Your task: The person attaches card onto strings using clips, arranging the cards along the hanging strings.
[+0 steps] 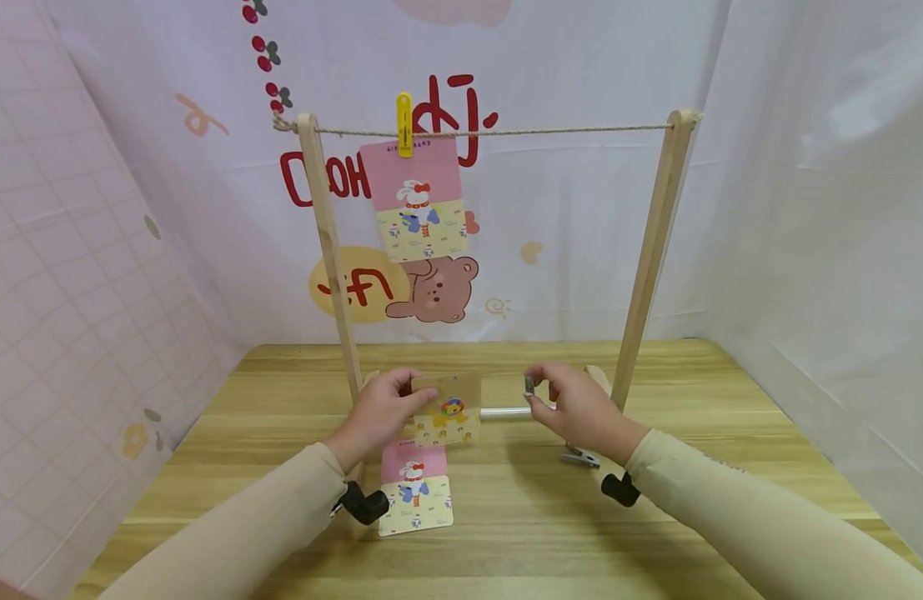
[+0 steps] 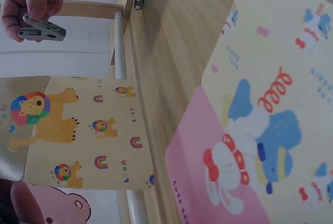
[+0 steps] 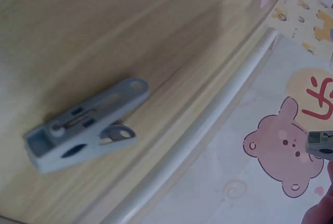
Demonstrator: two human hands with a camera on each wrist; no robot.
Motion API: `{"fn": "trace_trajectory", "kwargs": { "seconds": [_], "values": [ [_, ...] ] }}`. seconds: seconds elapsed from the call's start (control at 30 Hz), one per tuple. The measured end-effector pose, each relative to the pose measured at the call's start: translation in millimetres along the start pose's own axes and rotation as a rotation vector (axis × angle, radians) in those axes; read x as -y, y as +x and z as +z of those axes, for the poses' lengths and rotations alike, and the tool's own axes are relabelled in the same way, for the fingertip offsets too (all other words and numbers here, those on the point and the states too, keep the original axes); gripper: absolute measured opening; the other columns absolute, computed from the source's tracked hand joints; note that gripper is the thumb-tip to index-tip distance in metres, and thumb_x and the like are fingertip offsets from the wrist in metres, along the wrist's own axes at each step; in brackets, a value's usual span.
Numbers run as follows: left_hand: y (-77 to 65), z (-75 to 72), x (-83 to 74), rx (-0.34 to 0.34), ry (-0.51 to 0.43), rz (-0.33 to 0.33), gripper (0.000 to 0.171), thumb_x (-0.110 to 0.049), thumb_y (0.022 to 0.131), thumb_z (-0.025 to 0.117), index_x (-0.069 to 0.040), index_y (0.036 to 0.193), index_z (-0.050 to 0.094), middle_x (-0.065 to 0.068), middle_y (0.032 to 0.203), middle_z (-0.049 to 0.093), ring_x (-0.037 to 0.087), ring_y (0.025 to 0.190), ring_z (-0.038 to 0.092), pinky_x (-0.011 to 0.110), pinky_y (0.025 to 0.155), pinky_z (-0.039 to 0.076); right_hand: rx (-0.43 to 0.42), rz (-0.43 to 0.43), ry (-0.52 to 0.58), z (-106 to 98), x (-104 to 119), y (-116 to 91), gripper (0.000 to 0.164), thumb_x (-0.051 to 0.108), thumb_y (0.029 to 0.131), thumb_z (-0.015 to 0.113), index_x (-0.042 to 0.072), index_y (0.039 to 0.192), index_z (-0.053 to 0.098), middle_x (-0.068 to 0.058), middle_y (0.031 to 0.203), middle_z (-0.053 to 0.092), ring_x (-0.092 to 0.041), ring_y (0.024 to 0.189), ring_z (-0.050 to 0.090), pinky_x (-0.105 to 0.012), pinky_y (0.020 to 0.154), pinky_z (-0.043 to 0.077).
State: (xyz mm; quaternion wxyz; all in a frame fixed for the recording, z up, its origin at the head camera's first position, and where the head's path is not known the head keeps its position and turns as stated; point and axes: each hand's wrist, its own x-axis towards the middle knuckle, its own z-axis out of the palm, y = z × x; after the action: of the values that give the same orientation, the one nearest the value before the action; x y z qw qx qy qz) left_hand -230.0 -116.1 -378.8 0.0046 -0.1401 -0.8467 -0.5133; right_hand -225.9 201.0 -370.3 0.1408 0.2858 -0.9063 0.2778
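Observation:
My left hand [image 1: 382, 408] pinches a card with a lion print [image 1: 457, 427] by its left edge, thumb in front, raised above the table. In the left wrist view the lion card [image 2: 93, 135] shows its printed side. To its right, apart from it, my right hand [image 1: 584, 408] pinches a grey clothespin [image 2: 47, 30] between thumb and fingers. A second grey clothespin [image 3: 86, 125] lies on the table below the right hand. A pink and yellow rabbit card [image 1: 414, 500] lies flat below the left hand.
A wooden frame with two posts [image 1: 656, 258] stands on the table [image 1: 536, 533], a twine line [image 1: 551, 131] strung between them. From the line's left part hangs another rabbit card [image 1: 423, 225] under a yellow clothespin [image 1: 404, 125]. A white rod [image 1: 509, 412] joins the posts low down.

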Motion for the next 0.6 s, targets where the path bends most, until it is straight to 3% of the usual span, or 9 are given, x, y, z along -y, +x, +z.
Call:
{"fn": "trace_trajectory", "kwargs": {
  "seconds": [0.37,0.6],
  "values": [
    [10.5,-0.2,-11.7,-0.036,0.025,0.026,0.017,-0.03,0.1,0.074,-0.015,0.105,0.073,0.002,0.081,0.051,0.02,0.076,0.05,0.028,0.064,0.04,-0.057,-0.001,-0.02,-10.1,7.6,7.3,0.023,0.011,0.093,0.074,0.009,0.114,0.067,0.003,0.083,0.06,-0.005,0.061,0.043,-0.022,0.05,0.033],
    [17.3,0.3,-16.2,-0.035,0.035,0.047,0.018,-0.034,0.1,0.075,-0.016,0.105,0.071,0.002,0.081,0.051,0.02,0.075,0.05,0.03,0.065,0.041,-0.082,-0.014,0.023,-12.0,8.1,10.8,0.022,0.008,0.093,0.074,0.007,0.114,0.066,0.001,0.086,0.063,-0.011,0.062,0.045,-0.022,0.051,0.034]
  ]
}}
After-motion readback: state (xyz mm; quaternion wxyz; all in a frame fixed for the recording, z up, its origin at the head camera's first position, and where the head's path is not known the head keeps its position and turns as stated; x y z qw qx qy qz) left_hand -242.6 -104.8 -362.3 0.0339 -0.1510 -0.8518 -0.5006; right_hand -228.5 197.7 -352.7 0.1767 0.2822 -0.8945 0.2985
